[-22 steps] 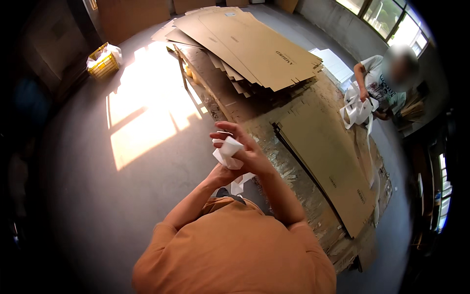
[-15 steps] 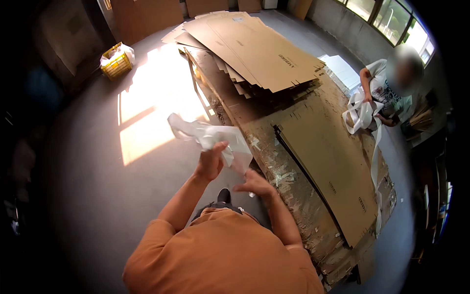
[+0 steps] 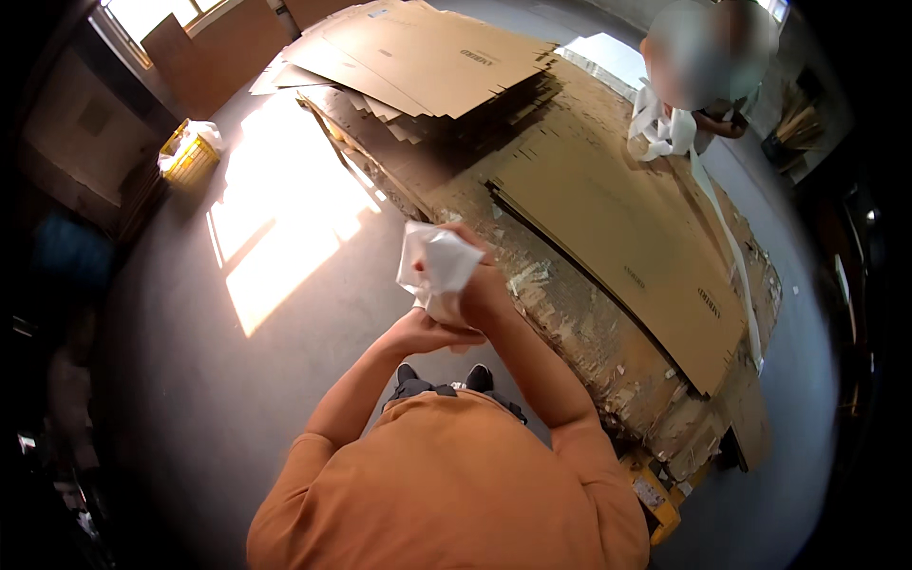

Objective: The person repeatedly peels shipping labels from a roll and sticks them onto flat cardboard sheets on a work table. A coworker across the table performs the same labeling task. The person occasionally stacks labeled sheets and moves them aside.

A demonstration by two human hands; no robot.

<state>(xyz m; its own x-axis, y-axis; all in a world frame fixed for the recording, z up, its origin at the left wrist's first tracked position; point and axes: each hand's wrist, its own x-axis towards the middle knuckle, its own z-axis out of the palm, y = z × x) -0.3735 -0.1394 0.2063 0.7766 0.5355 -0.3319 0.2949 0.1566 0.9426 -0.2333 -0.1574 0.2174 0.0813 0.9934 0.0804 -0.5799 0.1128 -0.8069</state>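
In front of my body, over the floor beside the work table, I hold a crumpled bundle of white, thin paper-like or plastic strip (image 3: 439, 261); its exact material is hard to tell. My right hand (image 3: 483, 290) wraps around its right side, some fingers hidden behind it. My left hand (image 3: 427, 332) is closed at the lower end of the bundle, with the fingers partly covered. To the right, a stack of flat brown cardboard sheets (image 3: 617, 228) lies on the worn table top (image 3: 560, 323), apart from both hands.
A second pile of flat cardboard (image 3: 418, 57) rises at the table's far end. Across the table another person holds looped white strip (image 3: 665, 123), one length trailing over the edge. A yellow basket (image 3: 190, 161) stands on the floor at left; yellow metal equipment (image 3: 655, 494) shows below the near corner.
The white strip, spread out and trailing left before, is now gathered into a compact bundle. My right hand has risen to grip it, and my left has moved lower. The view has shifted.
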